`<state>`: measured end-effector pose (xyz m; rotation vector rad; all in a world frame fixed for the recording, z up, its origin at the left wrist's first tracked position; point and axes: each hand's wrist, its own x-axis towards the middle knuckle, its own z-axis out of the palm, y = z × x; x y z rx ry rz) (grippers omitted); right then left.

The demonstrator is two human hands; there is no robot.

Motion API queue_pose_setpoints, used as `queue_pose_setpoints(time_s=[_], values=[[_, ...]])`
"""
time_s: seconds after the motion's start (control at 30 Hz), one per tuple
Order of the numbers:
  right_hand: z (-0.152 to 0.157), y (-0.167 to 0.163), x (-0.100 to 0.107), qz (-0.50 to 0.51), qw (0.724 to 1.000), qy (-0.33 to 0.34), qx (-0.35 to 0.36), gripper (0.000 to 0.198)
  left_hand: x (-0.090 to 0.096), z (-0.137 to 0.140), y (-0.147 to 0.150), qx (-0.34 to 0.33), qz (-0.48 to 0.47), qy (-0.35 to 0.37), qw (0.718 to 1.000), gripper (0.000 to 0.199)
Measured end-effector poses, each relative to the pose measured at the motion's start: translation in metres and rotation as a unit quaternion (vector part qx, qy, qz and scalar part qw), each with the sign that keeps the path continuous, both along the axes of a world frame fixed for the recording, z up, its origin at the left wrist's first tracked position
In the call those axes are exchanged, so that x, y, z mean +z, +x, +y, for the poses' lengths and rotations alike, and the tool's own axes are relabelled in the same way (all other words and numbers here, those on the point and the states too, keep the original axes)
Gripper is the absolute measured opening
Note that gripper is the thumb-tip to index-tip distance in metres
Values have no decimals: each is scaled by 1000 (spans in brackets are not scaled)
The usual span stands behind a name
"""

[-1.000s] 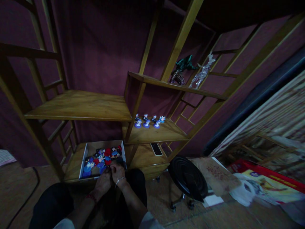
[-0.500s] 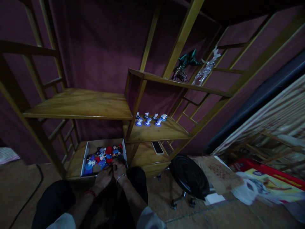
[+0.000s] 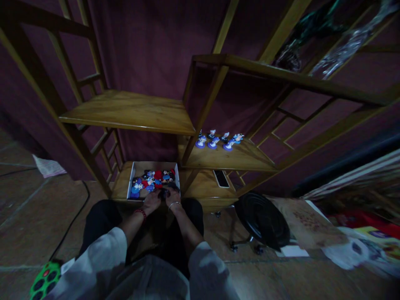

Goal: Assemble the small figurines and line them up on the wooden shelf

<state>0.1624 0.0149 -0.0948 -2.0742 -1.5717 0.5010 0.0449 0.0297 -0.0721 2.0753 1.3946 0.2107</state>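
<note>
At the front edge of a white open box, my left hand and my right hand are close together. Both have their fingers closed on a small dark object between them, its kind too dim to make out. The box holds a jumble of small toy figurines in blue, red, white and black. Several more figurines stand upright in two rows on a shelf to the right, the front ones on purple bases.
The wooden shelf unit has posts and boards at several heights. A phone lies on a lower board. A black round stool stands at right, near a plastic bag. A green power strip lies on the floor at left.
My view has tilted down and turned, so the shelves sit higher and further right. Both hands stay together by the box, and the dark object between them now shows more clearly.
</note>
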Motion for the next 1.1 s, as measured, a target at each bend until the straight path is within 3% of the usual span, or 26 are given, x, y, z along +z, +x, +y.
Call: queue_pose_setpoints(time_s=[0.2, 0.33, 0.6, 0.77, 1.1], values=[[5, 3, -8, 27, 999, -22, 4, 31, -3, 5, -4, 38, -1, -50, 998, 48], [5, 5, -13, 49, 999, 0, 21, 30, -4, 4, -5, 56, -23, -70, 996, 49], [4, 11, -13, 108, 994, -23, 20, 32, -17, 10, -8, 110, -88, -118, 983, 52], [5, 10, -12, 76, 996, -28, 24, 34, -18, 9, -11, 118, -115, -127, 978, 53], [8, 4, -1, -59, 993, -81, 64, 31, -10, 7, -10, 114, -74, -101, 985, 47]])
